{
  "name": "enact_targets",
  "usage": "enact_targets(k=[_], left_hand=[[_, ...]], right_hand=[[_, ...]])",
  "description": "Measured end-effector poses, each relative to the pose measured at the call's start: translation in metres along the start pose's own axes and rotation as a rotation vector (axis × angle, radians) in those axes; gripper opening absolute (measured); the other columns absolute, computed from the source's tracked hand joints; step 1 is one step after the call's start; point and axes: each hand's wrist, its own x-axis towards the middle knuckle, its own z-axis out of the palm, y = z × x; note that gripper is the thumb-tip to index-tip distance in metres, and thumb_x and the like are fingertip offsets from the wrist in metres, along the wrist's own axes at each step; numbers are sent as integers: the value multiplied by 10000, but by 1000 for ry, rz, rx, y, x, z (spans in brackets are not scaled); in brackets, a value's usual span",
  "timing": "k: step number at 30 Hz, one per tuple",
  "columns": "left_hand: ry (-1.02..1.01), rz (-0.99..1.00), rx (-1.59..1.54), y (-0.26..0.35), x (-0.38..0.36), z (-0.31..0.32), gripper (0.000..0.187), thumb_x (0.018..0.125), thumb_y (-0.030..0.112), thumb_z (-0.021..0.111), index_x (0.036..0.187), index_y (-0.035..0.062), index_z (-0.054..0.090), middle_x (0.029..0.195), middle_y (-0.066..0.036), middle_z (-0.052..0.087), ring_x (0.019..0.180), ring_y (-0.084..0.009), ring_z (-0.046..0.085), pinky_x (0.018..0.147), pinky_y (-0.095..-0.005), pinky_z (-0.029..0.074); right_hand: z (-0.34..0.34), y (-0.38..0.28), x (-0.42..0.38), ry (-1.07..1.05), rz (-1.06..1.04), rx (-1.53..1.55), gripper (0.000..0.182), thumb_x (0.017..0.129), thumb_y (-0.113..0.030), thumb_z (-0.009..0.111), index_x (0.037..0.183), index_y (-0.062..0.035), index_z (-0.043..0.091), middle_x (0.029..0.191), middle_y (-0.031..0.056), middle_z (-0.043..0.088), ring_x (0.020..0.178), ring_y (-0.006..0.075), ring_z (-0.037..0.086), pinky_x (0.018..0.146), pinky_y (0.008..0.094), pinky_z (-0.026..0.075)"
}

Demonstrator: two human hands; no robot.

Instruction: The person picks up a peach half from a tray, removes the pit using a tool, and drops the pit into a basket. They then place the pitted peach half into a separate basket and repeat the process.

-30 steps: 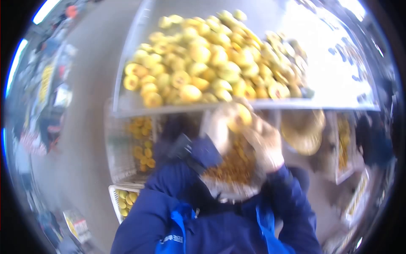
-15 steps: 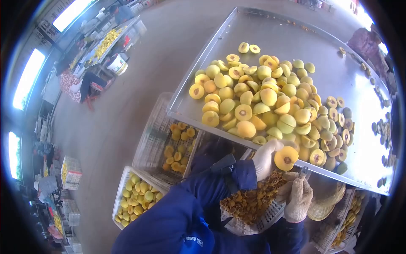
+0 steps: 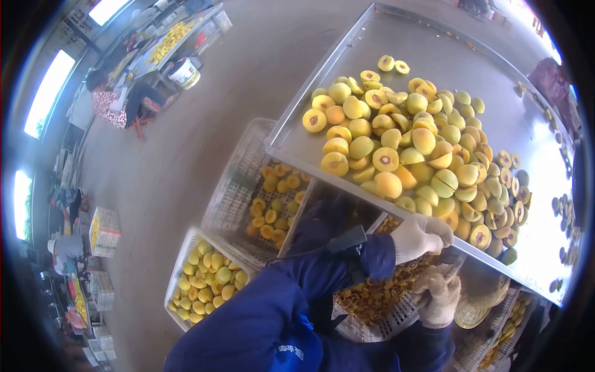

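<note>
My left hand (image 3: 423,238), in a pale glove, is closed at the near edge of the metal tray (image 3: 347,177). Whatever its curled fingers enclose is hidden. Below it, my gloved right hand (image 3: 437,296) is closed on a small metal tool, whose tip does not show clearly now. Yellow peach halves (image 3: 385,159) lie heaped on the tray, some cut side up with brown centres. Beneath my hands a white plastic crate (image 3: 396,317) holds brown pit scraps (image 3: 369,300).
To the left stand a crate with some peach halves (image 3: 268,232) and a fuller white crate (image 3: 175,291). A woven straw item (image 3: 474,313) and another crate (image 3: 503,325) are at lower right. Farther off, a person (image 3: 110,105) sits beside a white bucket (image 3: 185,73).
The peach half held cut side up in my left hand no longer shows. My left hand has curled, and my right hand has moved apart from it. The view has shifted slightly.
</note>
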Motion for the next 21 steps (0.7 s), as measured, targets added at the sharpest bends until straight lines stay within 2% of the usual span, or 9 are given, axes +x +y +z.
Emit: enact_targets(k=[1, 3, 4, 6, 8, 11, 15, 20, 21], left_hand=[[-32, 77, 261, 12, -4, -2, 377, 870, -48, 658, 1219, 36, 774, 1044, -54, 750, 944, -188, 714, 885, -334, 573], [-180, 188, 578, 23, -12, -5, 459, 838, -24, 684, 1277, 82, 766, 1058, -89, 753, 953, -214, 719, 884, -335, 573], [-257, 244, 736, 27, -14, -4, 503, 822, -12, 698, 1307, 105, 761, 1065, -106, 754, 957, -227, 722, 884, -336, 574], [-417, 172, 766, 16, -19, 3, 650, 770, 31, 755, 1402, 177, 726, 1124, -164, 744, 994, -314, 712, 919, -410, 577], [-475, 434, 717, -18, -25, 13, 560, 769, 57, 788, 1322, 147, 759, 1093, -155, 749, 994, -359, 703, 912, -444, 579], [-585, 605, 613, -34, -32, 23, 410, 762, 107, 824, 1170, 101, 788, 1055, -140, 758, 991, -386, 696, 868, -459, 581], [-495, 736, 694, -35, -35, 37, 240, 720, 191, 842, 912, 80, 752, 939, -108, 743, 916, -362, 690, 768, -472, 565], [-527, 740, 1151, -39, -32, 40, 191, 714, 244, 794, 784, 89, 709, 815, -100, 705, 843, -351, 682, 722, -479, 554], [-517, 770, 1200, -42, -32, 41, 199, 705, 266, 787, 759, 92, 707, 800, -100, 707, 827, -352, 685, 712, -473, 553]], right_hand=[[-5, -1, 1, -109, -55, 131, 366, 1040, -352, 719, 988, 4, 654, 662, 83, 650, 461, 163, 577, 422, 279, 452], [-14, -1, -1, -289, -118, 342, 510, 1069, -506, 669, 1054, 4, 654, 595, 39, 559, 406, 162, 498, 379, 294, 404], [-16, -1, -3, -410, -102, 460, 521, 1080, -515, 644, 1064, 5, 663, 597, 43, 564, 404, 168, 501, 379, 302, 408], [-17, 0, -5, -651, -64, 698, 548, 1100, -534, 593, 1086, 7, 679, 601, 50, 574, 402, 179, 505, 380, 318, 416], [-16, 10, -13, -775, -62, 844, 580, 1105, -544, 556, 1046, 18, 687, 684, 96, 595, 509, 243, 527, 486, 380, 414], [-12, 33, -28, -871, -108, 970, 637, 1111, -560, 501, 987, 33, 698, 809, 165, 627, 671, 338, 560, 644, 472, 411], [-19, 56, -46, -853, -138, 1007, 727, 1119, -581, 427, 908, 53, 713, 975, 256, 669, 887, 465, 604, 856, 596, 408], [-29, 80, -55, -797, -146, 995, 854, 1129, -607, 335, 809, 79, 732, 1182, 370, 722, 1156, 623, 659, 1121, 750, 404], [-26, 74, -52, -791, -104, 972, 741, 1118, -593, 380, 925, 37, 717, 1262, 347, 676, 1224, 583, 615, 1140, 722, 395]])
